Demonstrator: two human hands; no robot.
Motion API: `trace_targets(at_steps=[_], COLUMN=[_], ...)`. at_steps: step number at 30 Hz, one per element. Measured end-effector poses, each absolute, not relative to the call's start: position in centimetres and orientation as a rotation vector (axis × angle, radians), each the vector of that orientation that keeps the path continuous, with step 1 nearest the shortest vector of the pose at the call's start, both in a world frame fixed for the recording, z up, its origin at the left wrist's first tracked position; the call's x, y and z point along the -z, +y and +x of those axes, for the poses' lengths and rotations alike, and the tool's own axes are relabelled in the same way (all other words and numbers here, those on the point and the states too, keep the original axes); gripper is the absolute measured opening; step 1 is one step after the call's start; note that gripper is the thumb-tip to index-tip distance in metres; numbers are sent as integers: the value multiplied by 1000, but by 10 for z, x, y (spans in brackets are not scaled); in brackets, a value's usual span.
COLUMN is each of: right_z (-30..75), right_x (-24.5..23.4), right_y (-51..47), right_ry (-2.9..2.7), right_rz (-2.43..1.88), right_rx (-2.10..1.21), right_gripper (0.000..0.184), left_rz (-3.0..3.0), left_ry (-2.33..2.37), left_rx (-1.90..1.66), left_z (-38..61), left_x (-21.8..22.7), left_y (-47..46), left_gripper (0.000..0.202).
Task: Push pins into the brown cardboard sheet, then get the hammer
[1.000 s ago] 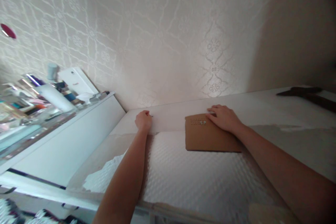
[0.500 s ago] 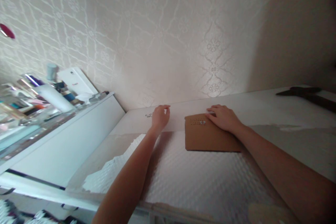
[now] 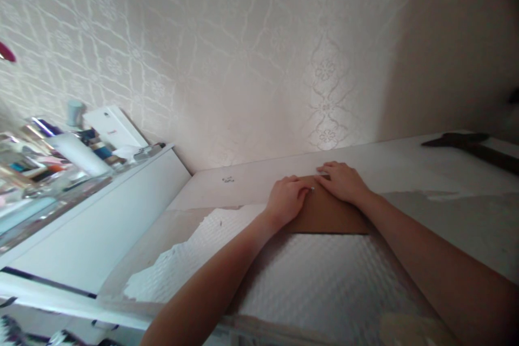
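A brown cardboard piece point(image 3: 332, 219) lies flat on the white tabletop, partly on a textured white sheet. Over its upper left part is my left hand point(image 3: 288, 200), thumb and forefinger pinched together. A tiny shiny piece point(image 3: 312, 188) shows right by those fingertips; I cannot tell whether it is in them or set in the cardboard. The rows of small holes are covered by this hand. My right hand point(image 3: 344, 181) holds the cardboard at its upper right, thumb over it and fingers along the far edge. Some small dark bits point(image 3: 227, 179) lie farther left on the tabletop.
At the far right lies a dark hammer-like tool point(image 3: 458, 140). To the left rises a white cabinet side point(image 3: 121, 227), its top crowded with bottles, a pale tube point(image 3: 79, 154) and a white box point(image 3: 115, 127). A patterned wall point(image 3: 243, 65) stands behind the tabletop.
My left hand has moved right, from beside the small bits to the cardboard, now covering its holes. My right hand stays at the cardboard. The view has shifted slightly.
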State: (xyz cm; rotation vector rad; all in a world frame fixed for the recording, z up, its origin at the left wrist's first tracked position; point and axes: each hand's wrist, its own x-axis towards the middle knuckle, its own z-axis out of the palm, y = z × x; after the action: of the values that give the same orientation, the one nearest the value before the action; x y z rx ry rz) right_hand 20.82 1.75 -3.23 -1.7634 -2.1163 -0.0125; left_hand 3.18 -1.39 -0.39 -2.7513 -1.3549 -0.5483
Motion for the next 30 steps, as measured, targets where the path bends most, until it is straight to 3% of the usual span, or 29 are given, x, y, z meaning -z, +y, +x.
trace_targets(at_steps=[17,30], right_z=[208,209], right_x=[33,33], right_y=[17,18], right_ry=[-2105,-2118], right_rz=[-1759,-1749], right_rx=[27,32], right_gripper=[43,42], left_rz=[-2691,-1828], left_ry=[-1498,-2157], left_rx=[719,770], left_z=[23,-85], left_x=[-1,0], left_y=[-4,50], left_gripper=[21,16])
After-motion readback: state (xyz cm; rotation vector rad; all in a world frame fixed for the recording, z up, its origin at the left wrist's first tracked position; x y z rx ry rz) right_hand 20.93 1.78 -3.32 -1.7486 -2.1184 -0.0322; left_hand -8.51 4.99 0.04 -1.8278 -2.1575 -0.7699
